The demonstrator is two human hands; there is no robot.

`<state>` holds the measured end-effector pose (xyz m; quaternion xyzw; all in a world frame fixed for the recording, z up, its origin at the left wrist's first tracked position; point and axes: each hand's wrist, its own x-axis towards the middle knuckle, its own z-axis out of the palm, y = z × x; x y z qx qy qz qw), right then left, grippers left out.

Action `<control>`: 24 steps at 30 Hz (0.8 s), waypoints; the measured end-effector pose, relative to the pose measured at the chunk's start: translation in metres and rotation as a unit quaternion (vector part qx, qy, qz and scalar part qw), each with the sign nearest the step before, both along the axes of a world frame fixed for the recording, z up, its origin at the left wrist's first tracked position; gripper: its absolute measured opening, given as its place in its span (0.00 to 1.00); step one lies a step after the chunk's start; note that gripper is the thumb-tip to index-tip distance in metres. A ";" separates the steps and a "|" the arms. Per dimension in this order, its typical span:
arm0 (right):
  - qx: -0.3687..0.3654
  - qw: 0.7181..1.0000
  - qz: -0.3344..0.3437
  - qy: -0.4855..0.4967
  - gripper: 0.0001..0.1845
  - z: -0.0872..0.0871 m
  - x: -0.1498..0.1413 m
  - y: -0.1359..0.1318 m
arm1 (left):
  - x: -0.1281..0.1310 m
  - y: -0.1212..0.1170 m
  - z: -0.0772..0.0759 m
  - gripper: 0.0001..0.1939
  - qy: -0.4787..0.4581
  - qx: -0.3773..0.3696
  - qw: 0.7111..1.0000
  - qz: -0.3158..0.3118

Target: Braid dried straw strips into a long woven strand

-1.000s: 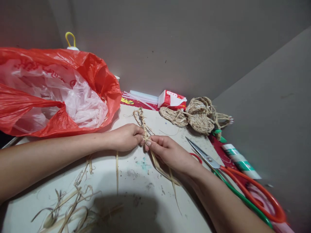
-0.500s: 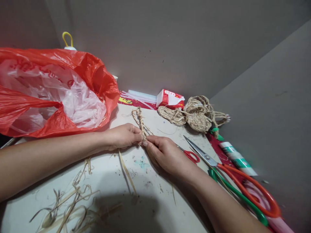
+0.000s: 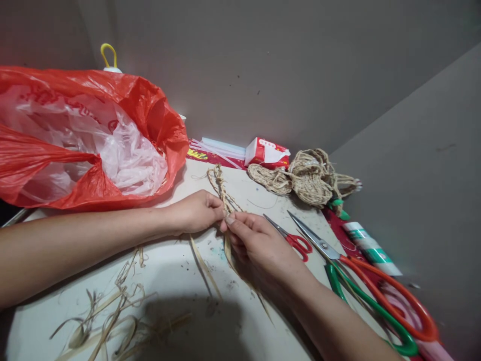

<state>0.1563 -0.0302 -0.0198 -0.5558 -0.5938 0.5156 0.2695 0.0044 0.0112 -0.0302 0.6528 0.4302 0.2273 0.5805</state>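
A braided straw cord [image 3: 218,179] stretches away from me across the white table, its near end pinched between my two hands. My left hand [image 3: 201,213] grips that end between thumb and fingers. Close against it, my right hand [image 3: 255,238] pinches the same end, thumb on top. Loose flat strands hang below: one straw strand [image 3: 205,268] beneath the left hand and another [image 3: 230,253] beside the right. The exact crossing of strands at the fingertips is hidden.
A red plastic bag [image 3: 165,115] stands at left. Straw scraps [image 3: 112,311] lie near me. Small red scissors [image 3: 296,243] and large shears [image 3: 323,243] are at right, beside green handles [image 3: 370,301]. Behind are a tissue pack [image 3: 268,153] and coiled braided cord [image 3: 310,183].
The right hand has shifted slightly down and right, uncovering more of the small scissors and a strand beneath it. The left hand keeps its pinch. The whole view has shifted a little.
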 end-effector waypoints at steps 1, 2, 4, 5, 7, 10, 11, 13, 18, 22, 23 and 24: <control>0.021 1.000 -0.004 -0.011 0.13 -0.001 -0.002 -0.002 | 0.000 0.000 -0.001 0.13 -0.012 -0.013 1.000 0.003; 0.056 0.998 -0.004 -0.031 0.13 -0.002 -0.004 -0.004 | 0.001 -0.001 -0.001 0.13 -0.025 -0.023 0.999 0.005; 0.132 0.987 0.007 -0.094 0.13 -0.003 -0.007 -0.007 | 0.002 -0.002 -0.001 0.11 -0.043 -0.041 0.998 0.020; 0.161 0.977 0.017 -0.136 0.14 -0.003 -0.009 -0.008 | 0.002 -0.003 0.000 0.11 -0.049 -0.051 0.997 0.032; 0.194 0.953 0.038 -0.231 0.14 -0.003 -0.011 -0.010 | 0.003 -0.005 0.004 0.11 -0.060 -0.076 0.994 0.056; 0.206 0.907 0.068 -0.361 0.14 -0.003 -0.014 -0.013 | 0.006 -0.008 0.009 0.13 -0.086 -0.118 0.987 0.065; 0.208 0.892 0.081 -0.393 0.14 -0.003 -0.016 -0.015 | 0.006 -0.009 0.010 0.12 -0.094 -0.130 0.985 0.065; 0.221 0.870 0.116 -0.426 0.13 -0.004 -0.018 -0.019 | 0.007 -0.010 0.011 0.11 -0.095 -0.141 0.983 0.063; 0.273 0.872 0.250 -0.319 0.10 0.011 -0.020 -0.039 | 0.005 -0.007 0.014 0.10 -0.062 -0.108 0.991 0.051; 0.303 0.937 0.107 -0.140 0.22 0.031 -0.009 -0.037 | 0.000 -0.004 0.017 0.11 -0.077 -0.115 0.990 0.036; 0.303 0.947 0.009 -0.106 0.21 0.033 -0.005 -0.031 | -0.001 -0.004 0.017 0.11 -0.086 -0.116 0.989 0.031; 0.282 0.953 -0.075 -0.077 0.20 0.033 -0.001 -0.023 | -0.001 -0.003 0.017 0.11 -0.094 -0.116 0.988 0.026</control>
